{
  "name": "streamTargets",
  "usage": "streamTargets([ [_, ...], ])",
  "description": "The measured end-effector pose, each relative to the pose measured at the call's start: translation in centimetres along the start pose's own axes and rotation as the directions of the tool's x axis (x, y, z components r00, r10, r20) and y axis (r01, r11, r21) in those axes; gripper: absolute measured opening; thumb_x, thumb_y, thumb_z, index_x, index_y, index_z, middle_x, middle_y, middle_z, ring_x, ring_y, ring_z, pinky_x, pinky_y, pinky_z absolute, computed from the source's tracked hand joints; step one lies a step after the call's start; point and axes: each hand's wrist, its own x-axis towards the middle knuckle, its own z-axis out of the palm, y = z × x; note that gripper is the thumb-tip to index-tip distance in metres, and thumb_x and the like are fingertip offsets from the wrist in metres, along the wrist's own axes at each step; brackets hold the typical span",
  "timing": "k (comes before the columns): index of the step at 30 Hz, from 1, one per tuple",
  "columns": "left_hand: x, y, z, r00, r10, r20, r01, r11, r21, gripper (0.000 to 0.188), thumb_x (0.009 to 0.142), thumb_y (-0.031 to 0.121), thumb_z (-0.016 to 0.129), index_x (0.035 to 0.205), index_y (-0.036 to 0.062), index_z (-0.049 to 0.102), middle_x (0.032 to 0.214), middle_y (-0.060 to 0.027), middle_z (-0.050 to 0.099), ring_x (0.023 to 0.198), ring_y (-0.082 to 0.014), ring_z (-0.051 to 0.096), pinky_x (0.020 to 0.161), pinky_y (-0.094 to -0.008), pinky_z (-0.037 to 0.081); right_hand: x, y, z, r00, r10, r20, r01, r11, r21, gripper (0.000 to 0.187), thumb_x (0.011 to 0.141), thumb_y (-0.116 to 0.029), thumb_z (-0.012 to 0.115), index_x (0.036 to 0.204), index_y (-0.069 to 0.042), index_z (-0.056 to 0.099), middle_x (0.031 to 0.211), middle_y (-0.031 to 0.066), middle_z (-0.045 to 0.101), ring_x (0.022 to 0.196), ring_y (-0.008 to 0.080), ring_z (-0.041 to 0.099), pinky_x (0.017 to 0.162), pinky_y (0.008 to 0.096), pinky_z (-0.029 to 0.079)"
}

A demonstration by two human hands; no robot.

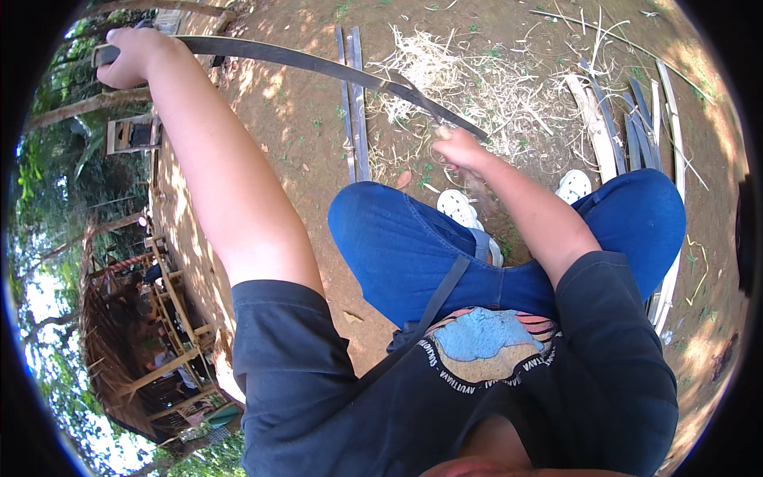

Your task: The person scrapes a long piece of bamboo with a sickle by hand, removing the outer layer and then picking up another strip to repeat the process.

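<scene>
My left hand (135, 60), reaching far out to the upper left, is closed round one end of a long, dark bamboo strip (278, 54). The strip bows across toward the right and ends just past my right hand (461, 149). That hand is curled closed below the strip's far end. From it a short dark blade (409, 89), seemingly a knife's, slants up and left against the strip. Its handle is hidden in my fingers and blurred below them.
Pale shavings (429, 67) lie heaped on the dirt ahead. Two dark strips (354, 103) lie left of them. More strips (636, 127) lie at the right, by my white shoes (457, 207). A thatched hut (127, 350) stands at far left.
</scene>
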Motion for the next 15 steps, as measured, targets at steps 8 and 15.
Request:
streamTargets([
  [8,3.3,-2.6,-0.8,0.999,-0.01,0.043,0.019,0.976,-0.219,0.036,0.093,0.01,0.062,0.121,-0.0016,0.043,0.112,-0.0177,0.06,0.091,-0.027,0.065,0.075,-0.0397,0.053,-3.4,-9.6,3.3,0.955,-0.295,0.015,0.293,0.953,0.08,0.018,0.087,-0.018,0.064,0.075,-0.007,0.055,0.058,-0.0012,0.049,0.045,0.0088,0.048,0.041,0.0283,0.04],
  [15,4.6,-3.9,0.3,0.997,0.072,0.026,-0.064,0.968,-0.241,0.031,0.093,0.007,0.061,0.118,0.0,0.045,0.11,-0.0175,0.061,0.092,-0.0284,0.065,0.074,-0.04,0.052,-5.5,-16.0,7.9,0.808,-0.583,0.083,0.574,0.811,0.11,0.02,0.083,-0.021,0.066,0.075,-0.007,0.055,0.059,0.0005,0.053,0.049,0.0109,0.052,0.045,0.0294,0.045],
])
